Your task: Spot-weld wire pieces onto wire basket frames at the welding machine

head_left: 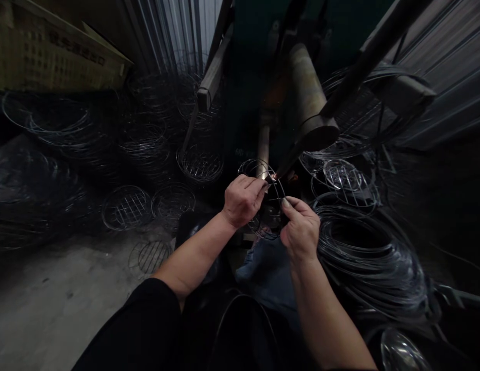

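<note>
My left hand point(243, 201) and my right hand point(300, 230) both pinch a round wire frame point(259, 170) held upright in front of me. Its lower part, a wire grid point(266, 221), is partly hidden behind my fingers. The frame's upper edge sits close to a dark pointed electrode point(286, 162) of a welding machine, where a small orange glow shows. Above the tip rises the machine's tan metal cylinder point(307, 87). Denim-covered legs point(266, 273) lie below my hands.
Stacks of round wire grids point(199, 164) and loose grids point(126, 207) lie on the concrete floor point(50, 314) at left. A large coil of wire rings point(369, 257) sits at right. A cardboard box point(58, 51) and corrugated metal sheeting point(448, 67) stand behind.
</note>
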The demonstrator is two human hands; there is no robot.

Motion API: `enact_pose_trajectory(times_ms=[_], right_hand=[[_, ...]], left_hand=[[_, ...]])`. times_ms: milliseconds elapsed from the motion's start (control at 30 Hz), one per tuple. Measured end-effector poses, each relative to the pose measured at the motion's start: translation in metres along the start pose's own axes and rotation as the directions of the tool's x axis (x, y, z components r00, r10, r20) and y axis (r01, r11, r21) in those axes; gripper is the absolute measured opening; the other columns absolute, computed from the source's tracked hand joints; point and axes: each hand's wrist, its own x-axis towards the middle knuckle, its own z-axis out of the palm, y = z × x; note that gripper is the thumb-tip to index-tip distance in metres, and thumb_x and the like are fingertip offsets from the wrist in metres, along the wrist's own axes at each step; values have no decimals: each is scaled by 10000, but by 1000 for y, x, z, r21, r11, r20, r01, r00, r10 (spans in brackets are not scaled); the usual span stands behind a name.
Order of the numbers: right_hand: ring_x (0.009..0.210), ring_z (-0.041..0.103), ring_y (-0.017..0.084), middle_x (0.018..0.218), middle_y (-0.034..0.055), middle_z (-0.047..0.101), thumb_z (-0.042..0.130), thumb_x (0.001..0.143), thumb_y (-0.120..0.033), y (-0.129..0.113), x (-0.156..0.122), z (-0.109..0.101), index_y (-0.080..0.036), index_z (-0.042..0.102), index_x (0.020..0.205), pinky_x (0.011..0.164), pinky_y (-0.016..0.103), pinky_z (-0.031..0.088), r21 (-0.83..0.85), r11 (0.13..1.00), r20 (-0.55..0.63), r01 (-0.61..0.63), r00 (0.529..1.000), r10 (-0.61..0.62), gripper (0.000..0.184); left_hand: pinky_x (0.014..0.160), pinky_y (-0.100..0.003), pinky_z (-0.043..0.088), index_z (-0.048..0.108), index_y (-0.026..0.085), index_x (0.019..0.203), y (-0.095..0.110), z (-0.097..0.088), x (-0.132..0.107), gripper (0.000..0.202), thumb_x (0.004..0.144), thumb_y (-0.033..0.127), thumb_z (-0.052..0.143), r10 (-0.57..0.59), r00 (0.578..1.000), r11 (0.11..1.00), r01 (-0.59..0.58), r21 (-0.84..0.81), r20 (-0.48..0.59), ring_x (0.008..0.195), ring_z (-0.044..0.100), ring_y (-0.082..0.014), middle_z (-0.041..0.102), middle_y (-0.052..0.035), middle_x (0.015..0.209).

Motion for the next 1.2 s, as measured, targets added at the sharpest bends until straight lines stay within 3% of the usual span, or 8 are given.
enact_pose_trajectory(times_ms=[400, 600, 667, 767, 833, 967, 1067, 1200], right_hand=[[541, 527, 102, 588, -27, 605, 757, 560, -267, -1, 8, 4, -165, 689, 672, 538, 239, 432, -2, 1000, 29, 6, 1000, -6, 167], [508, 483, 89, 560, -37, 567, 766, 569, -302, -4, 6, 5, -161, 675, 680, 492, 226, 401, -52, 998, 23, 18, 1000, -17, 201], [482, 464, 83, 553, -35, 562, 779, 571, -321, -6, 4, 3, -159, 678, 701, 461, 218, 379, -48, 999, 38, -15, 999, 17, 231], [497, 486, 86, 620, -18, 609, 789, 616, -340, -6, -1, -11, -168, 703, 825, 455, 212, 378, -68, 995, 102, -69, 992, 75, 284], [565, 537, 101, 710, -1, 654, 793, 637, -337, 1, -6, -26, -186, 711, 898, 509, 226, 423, -90, 993, 149, -83, 984, 96, 312], [558, 534, 107, 659, -13, 643, 820, 587, -355, 18, -17, -45, -178, 711, 812, 549, 253, 438, -38, 996, 79, -80, 993, 83, 306], [500, 488, 92, 580, -37, 597, 817, 578, -362, 19, -21, -40, -175, 697, 749, 507, 236, 396, -6, 999, 3, -37, 999, 37, 281], [470, 448, 81, 543, -50, 555, 793, 605, -343, 7, -13, -25, -172, 694, 722, 472, 225, 360, -53, 998, 35, -14, 999, 16, 229]], left_hand=[[775, -327, 445, 650, 127, 871, -1, 7, 6, 253, 930, 279, 456, -17, 997, 1000, 18, 13, -69, 787, 585, -178, 664, -81, 801], [761, -332, 445, 652, 140, 834, -2, 7, 9, 251, 925, 291, 472, -56, 997, 997, 53, -50, -48, 753, 584, -170, 667, -78, 788], [769, -322, 451, 658, 153, 843, -6, 5, 6, 205, 899, 303, 529, -106, 993, 986, 97, -135, -59, 748, 585, -159, 671, -62, 797], [751, -293, 476, 667, 156, 928, -18, 2, -12, 162, 858, 280, 590, -315, 945, 912, 276, -304, -87, 744, 590, -140, 661, -52, 834], [789, -306, 493, 656, 157, 1049, -26, 5, -32, 257, 802, 227, 640, -400, 916, 856, 369, -363, -11, 855, 609, -160, 656, -75, 965], [982, -415, 434, 571, 212, 1267, -33, 22, -63, 640, 654, 182, 754, -315, 916, 838, 391, -381, 249, 1202, 509, -251, 541, -119, 1310], [1006, -429, 420, 587, 211, 1254, -34, 34, -64, 630, 657, 249, 784, -315, 911, 788, 408, -461, 268, 1212, 509, -248, 554, -123, 1304], [987, -404, 439, 664, 193, 1134, -35, 38, -55, 447, 704, 264, 764, -351, 913, 750, 408, -521, 208, 1091, 587, -211, 661, -100, 1136]])
